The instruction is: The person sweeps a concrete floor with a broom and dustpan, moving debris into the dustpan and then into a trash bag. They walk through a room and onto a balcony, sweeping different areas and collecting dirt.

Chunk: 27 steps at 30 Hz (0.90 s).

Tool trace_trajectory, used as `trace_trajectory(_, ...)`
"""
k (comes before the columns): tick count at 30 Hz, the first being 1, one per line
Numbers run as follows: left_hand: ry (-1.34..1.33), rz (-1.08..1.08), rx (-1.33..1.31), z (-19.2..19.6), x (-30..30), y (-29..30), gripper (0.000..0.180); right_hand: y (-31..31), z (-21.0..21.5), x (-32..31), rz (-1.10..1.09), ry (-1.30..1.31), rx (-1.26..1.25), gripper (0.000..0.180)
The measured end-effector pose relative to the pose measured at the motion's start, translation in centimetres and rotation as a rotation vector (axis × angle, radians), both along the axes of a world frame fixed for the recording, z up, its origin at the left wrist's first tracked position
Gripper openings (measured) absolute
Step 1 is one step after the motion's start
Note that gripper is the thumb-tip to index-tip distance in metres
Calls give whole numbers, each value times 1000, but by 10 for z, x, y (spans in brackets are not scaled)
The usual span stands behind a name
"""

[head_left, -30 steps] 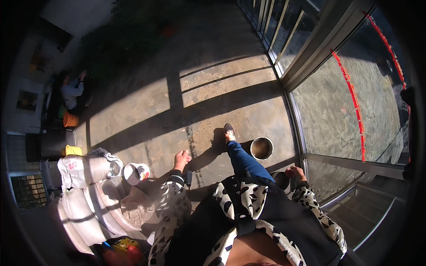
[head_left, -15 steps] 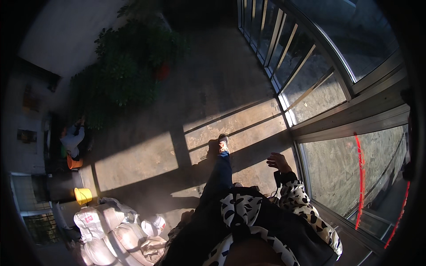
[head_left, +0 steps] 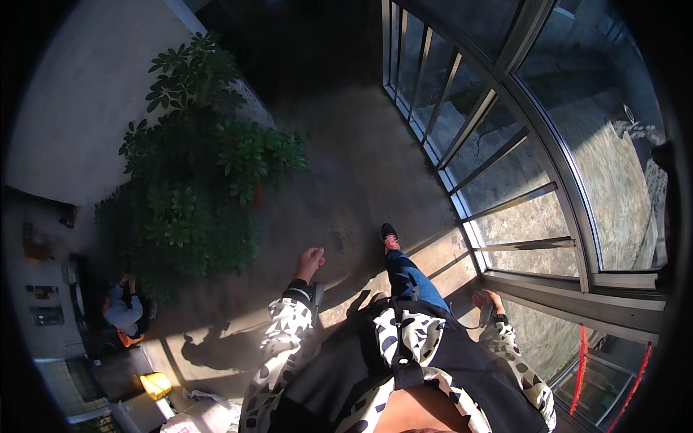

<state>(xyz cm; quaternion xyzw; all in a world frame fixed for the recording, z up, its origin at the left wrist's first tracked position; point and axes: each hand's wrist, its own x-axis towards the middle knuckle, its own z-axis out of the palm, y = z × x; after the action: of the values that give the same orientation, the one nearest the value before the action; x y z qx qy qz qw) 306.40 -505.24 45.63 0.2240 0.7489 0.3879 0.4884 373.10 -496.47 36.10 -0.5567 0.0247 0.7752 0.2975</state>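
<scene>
Mid-stride on the concrete floor (head_left: 346,180): your left hand (head_left: 309,263) swings forward, fingers curled loosely on nothing; your right hand (head_left: 486,300) hangs beside the window frame (head_left: 548,289), its fingers' state unclear; leafy plant (head_left: 202,187) well apart

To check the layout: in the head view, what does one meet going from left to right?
Crouching person → yellow container → leafy plant → left hand → shoe → right hand → window frame.
</scene>
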Motion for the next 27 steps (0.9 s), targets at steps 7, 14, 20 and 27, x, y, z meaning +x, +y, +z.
trace_trajectory(7,26,-108,-77,6,-47,116,26,170,59,-167,100,-267,113,45)
trace_trajectory(14,-168,196,-297,-4,-94,81,25,397,76,-345,420,18,392,39)
trace_trajectory(20,-266,345,-343,-8,-167,155,27,509,63,-432,768,-89,801,40)
trace_trajectory(27,-141,164,-110,4,-277,348,23,531,107,-423,248,-253,192,26)
